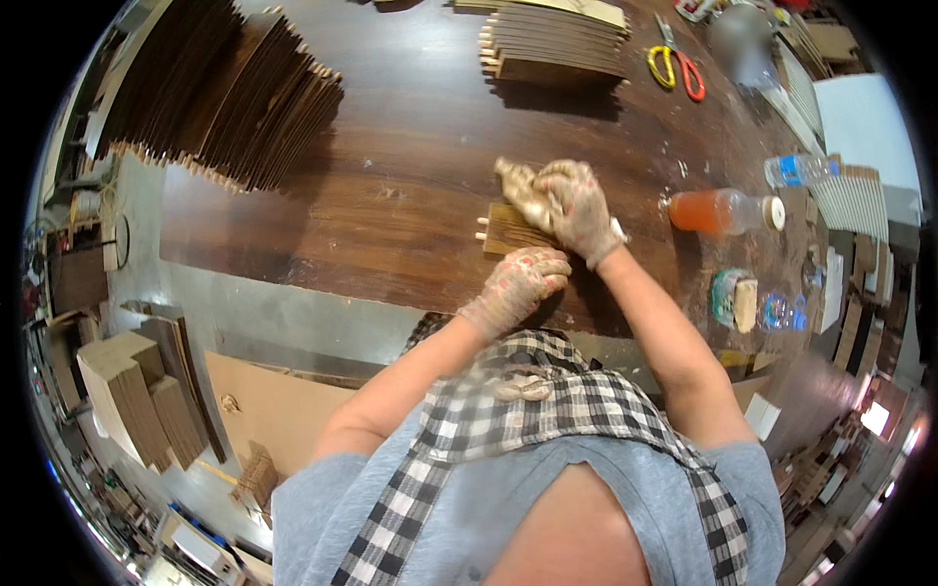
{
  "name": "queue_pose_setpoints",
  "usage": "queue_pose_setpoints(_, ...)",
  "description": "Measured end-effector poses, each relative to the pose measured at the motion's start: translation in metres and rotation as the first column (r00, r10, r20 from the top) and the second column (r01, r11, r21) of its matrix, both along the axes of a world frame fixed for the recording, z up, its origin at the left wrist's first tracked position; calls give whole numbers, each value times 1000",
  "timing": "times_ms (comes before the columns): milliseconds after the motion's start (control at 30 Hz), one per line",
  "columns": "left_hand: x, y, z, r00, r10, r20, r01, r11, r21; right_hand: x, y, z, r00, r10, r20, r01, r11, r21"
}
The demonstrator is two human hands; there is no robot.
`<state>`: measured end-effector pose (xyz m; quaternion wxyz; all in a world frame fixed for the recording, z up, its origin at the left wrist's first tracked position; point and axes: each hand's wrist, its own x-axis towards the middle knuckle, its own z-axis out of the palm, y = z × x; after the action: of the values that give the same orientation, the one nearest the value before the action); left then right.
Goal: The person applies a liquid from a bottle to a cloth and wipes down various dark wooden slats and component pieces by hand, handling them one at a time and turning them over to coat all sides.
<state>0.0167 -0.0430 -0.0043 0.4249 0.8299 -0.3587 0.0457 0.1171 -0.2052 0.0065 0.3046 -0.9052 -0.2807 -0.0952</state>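
Observation:
A small wooden panel (503, 234) with pale dowels sticking out of its left end lies near the front edge of the brown table (391, 234). My right hand (583, 213), in a stained work glove, is closed on a crumpled beige rag (526, 195) and presses it onto the panel's far side. My left hand (518, 286), gloved too, has its fingers curled together at the panel's near edge. Both hands and the rag hide much of the panel, including its right end.
Dark panels with dowels stand in a long row (244, 98) at the far left and a smaller stack (552, 49) at the back. Scissors (669, 68), a bottle of orange liquid (708, 212), clear bottles (796, 171) and a beige block (746, 305) lie to the right.

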Motion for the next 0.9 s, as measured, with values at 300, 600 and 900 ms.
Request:
queue_pose_setpoints(300, 21, 53, 17, 922, 376, 96, -388, 903, 185, -38, 8, 21, 969, -134, 210, 89, 974, 210)
queue_pose_setpoints(600, 29, 61, -1, 972, 235, -1, -232, 964, 133, -99, -106, -6, 827, -544, -142, 553, 833, 28)
queue_pose_setpoints(900, 30, 60, 1, 966, 259, 22, -258, 946, 195, -93, -21, -4, 863, -386, 326, 404, 915, 13)
